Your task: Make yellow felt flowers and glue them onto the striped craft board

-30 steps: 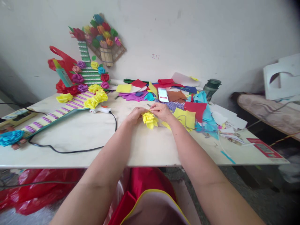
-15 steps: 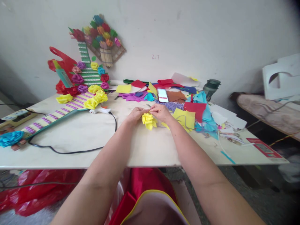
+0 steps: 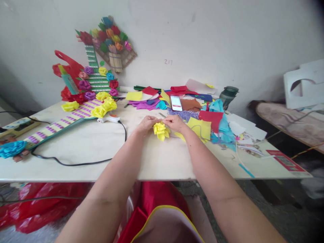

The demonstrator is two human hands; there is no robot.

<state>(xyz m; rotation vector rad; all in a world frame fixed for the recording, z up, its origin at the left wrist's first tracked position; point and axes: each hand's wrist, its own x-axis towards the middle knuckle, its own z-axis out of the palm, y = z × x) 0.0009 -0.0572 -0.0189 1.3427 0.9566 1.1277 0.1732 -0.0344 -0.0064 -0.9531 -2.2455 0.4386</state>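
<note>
A yellow paper flower (image 3: 161, 131) with ruffled petals hangs just below my two hands, over the middle of the table. My left hand (image 3: 147, 123) is closed on the flower's base from the left. From the right, my right hand (image 3: 174, 123) pinches at the same base, its fingertips close to the left ones. What exactly lies between the right fingertips is too small to make out. A thin grey metal blade or strip (image 3: 162, 115) shows just beyond the fingers. Yellow paper (image 3: 199, 128) lies beside my right wrist, with a grey string across it.
Coloured paper sheets (image 3: 149, 101), a phone (image 3: 176, 103) and a dark bottle (image 3: 228, 96) sit along the back. At left are a flower-decorated guitar shape (image 3: 63, 119), a white glue gun (image 3: 108, 119) with black cord and a power strip (image 3: 19, 125). Paper scraps (image 3: 249, 130) cover the right.
Both hands stay at the flower, with only a slight shift of the right fingers. The whole view has moved very slightly.
</note>
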